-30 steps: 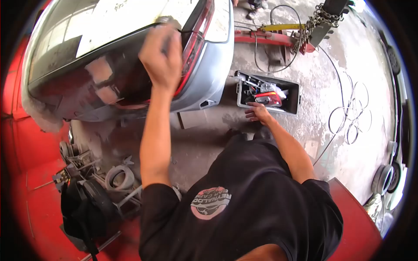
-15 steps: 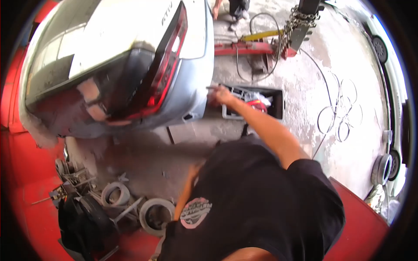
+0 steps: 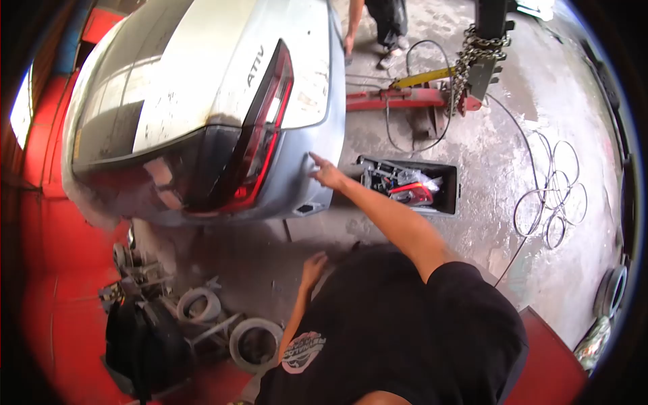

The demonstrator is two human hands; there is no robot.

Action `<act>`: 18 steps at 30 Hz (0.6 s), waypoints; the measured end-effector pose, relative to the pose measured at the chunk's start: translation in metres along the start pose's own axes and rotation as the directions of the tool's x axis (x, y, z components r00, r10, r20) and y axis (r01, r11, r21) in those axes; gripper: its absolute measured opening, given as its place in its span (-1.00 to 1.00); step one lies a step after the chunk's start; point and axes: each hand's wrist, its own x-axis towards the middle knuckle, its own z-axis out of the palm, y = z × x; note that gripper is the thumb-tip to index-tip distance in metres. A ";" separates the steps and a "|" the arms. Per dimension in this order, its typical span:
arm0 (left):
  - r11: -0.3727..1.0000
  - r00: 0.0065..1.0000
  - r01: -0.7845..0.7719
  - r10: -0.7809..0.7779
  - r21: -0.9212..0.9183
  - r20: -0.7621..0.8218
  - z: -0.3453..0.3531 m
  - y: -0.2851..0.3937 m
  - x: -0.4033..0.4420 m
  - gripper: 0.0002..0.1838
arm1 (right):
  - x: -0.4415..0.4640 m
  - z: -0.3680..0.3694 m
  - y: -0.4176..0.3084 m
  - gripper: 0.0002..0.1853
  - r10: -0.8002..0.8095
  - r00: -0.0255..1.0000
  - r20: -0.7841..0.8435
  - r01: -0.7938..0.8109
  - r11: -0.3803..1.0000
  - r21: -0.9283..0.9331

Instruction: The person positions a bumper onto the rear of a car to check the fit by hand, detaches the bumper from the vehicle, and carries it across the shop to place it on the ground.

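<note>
My right hand is at the silver rear bumper of a car, its index finger stretched out at the surface beside the red tail light. Nothing shows between its fingers. Lower down, my left hand hangs near my body over the floor, fingers loose and apart, holding nothing visible. To the right of the bumper, a black bin on the floor holds a red light part and plastic-wrapped pieces.
A red and yellow frame arm with a chained post stands beyond the bin. Another person's legs are at the top. A coiled cable lies right; rings and metal parts lie lower left. A red panel is lower right.
My left hand has dropped from the trunk edge to near my body. My right hand has moved left from the bin to the bumper. The other person's legs show more.
</note>
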 end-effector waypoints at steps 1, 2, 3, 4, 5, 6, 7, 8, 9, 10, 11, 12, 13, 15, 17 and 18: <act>0.999 0.998 -0.053 0.053 0.008 -0.016 0.003 0.008 -0.001 -0.50 | 0.003 0.000 -0.006 -0.09 -0.014 1.000 -0.003 0.014 1.000 -0.012; 1.000 0.999 -0.032 0.031 -0.001 -0.039 0.002 0.017 -0.004 -0.50 | 0.008 0.001 -0.008 -0.10 -0.046 0.999 -0.017 0.046 0.998 -0.040; 0.997 0.996 -0.073 0.074 0.010 -0.044 0.001 0.027 -0.010 -0.49 | 0.011 0.002 -0.008 -0.10 -0.079 0.996 -0.031 0.077 0.995 -0.068; 0.992 0.992 -0.120 0.121 0.023 -0.041 0.000 0.024 -0.015 -0.49 | 0.008 0.001 -0.017 -0.10 -0.111 0.992 -0.066 0.109 0.994 -0.031; 0.993 0.992 -0.114 0.114 0.016 -0.048 0.000 0.022 -0.021 -0.49 | 0.006 -0.005 -0.028 -0.12 -0.045 0.998 -0.036 0.044 0.998 -0.039; 0.998 0.995 -0.052 0.053 0.022 -0.081 -0.004 0.016 -0.023 -0.48 | 0.003 -0.011 -0.040 -0.13 -0.046 0.998 -0.043 0.042 0.994 -0.098; 1.000 0.993 0.006 -0.003 0.025 -0.114 -0.009 0.008 -0.021 -0.47 | 0.006 -0.014 -0.044 -0.13 -0.052 0.997 -0.052 0.043 0.986 -0.160; 1.000 0.993 0.004 -0.001 0.018 -0.115 -0.014 -0.002 -0.021 -0.47 | 0.010 -0.015 -0.047 -0.13 -0.054 0.997 -0.047 0.045 0.985 -0.167; 0.997 0.991 0.079 -0.078 0.009 -0.114 -0.021 -0.019 -0.020 -0.46 | 0.018 -0.015 -0.042 -0.15 -0.175 0.980 -0.089 0.144 0.948 -0.285; 0.988 0.982 0.155 -0.154 -0.001 -0.111 -0.028 -0.032 -0.022 -0.46 | 0.022 -0.013 -0.043 -0.16 -0.298 0.948 -0.112 0.231 0.886 -0.402; 0.988 0.982 0.152 -0.153 -0.013 -0.114 -0.037 -0.045 -0.023 -0.46 | 0.025 -0.012 -0.043 -0.16 -0.302 0.948 -0.101 0.237 0.881 -0.408; 0.977 0.967 0.214 -0.215 -0.027 -0.134 -0.046 -0.056 -0.026 -0.46 | 0.026 -0.013 -0.052 -0.16 -0.334 0.938 -0.090 0.277 0.881 -0.384; 0.961 0.949 0.274 -0.278 -0.043 -0.149 -0.056 -0.069 -0.026 -0.47 | 0.024 -0.012 -0.067 -0.16 -0.364 0.928 -0.080 0.314 0.879 -0.360; 0.950 0.938 0.306 -0.311 -0.057 -0.153 -0.085 -0.093 -0.017 -0.47 | 0.020 -0.003 -0.084 -0.17 -0.319 0.947 -0.027 0.291 0.893 -0.344; 0.942 0.929 0.330 -0.336 -0.063 -0.154 -0.120 -0.103 -0.004 -0.47 | 0.023 0.010 -0.085 -0.14 -0.349 0.932 -0.101 0.294 0.887 -0.357; 0.947 0.927 0.296 -0.316 -0.124 -0.203 -0.137 -0.104 0.005 -0.48 | 0.024 0.015 -0.082 -0.11 -0.382 0.915 -0.133 0.312 0.875 -0.369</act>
